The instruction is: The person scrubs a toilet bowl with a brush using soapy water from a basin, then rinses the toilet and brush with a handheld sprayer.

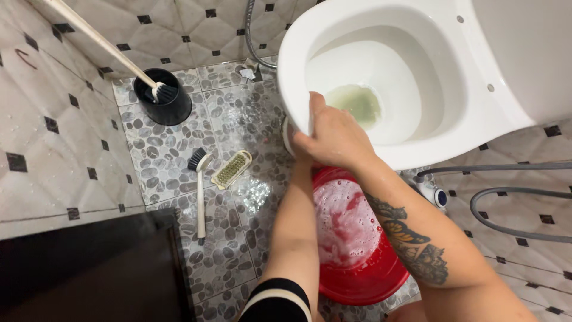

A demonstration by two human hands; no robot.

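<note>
Sleeve (277,301): your left forearm comes out of a black cuff with pale stripes at the bottom edge, nearest you.
Basin (363,280): a red basin sits on the floor below both wrists, well short of your fingers, with white suds (345,223) in it.
Right arm: the tattooed forearm crosses over the basin's right side and rises to the bowl.
Right hand (333,137): your fingers are curled tight over the near left rim of the toilet (417,149), thumb on top, the fingertips hidden inside the bowl.
Left hand (298,143): it lies just under and left of your right fingers, against the outside of the bowl; most of it is hidden, so you cannot tell how its fingers are set. Something pale shows at its edge, but what it is cannot be told.
Water (357,104): a greenish pool lies in the bowl, just right of and beyond your fingertips.
Scrubber (232,170): a flat cream brush lies on the wet pebble floor, left of your fingers.
Brush (199,191): a long-handled brush lies just left of the scrubber, bristles away from you.
Holder (164,98): a black pot with a toilet brush in it stands far left, beyond your fingers, by the tiled wall.
Hoses (518,197): grey hoses run along the floor to the right of the bowl.
</note>
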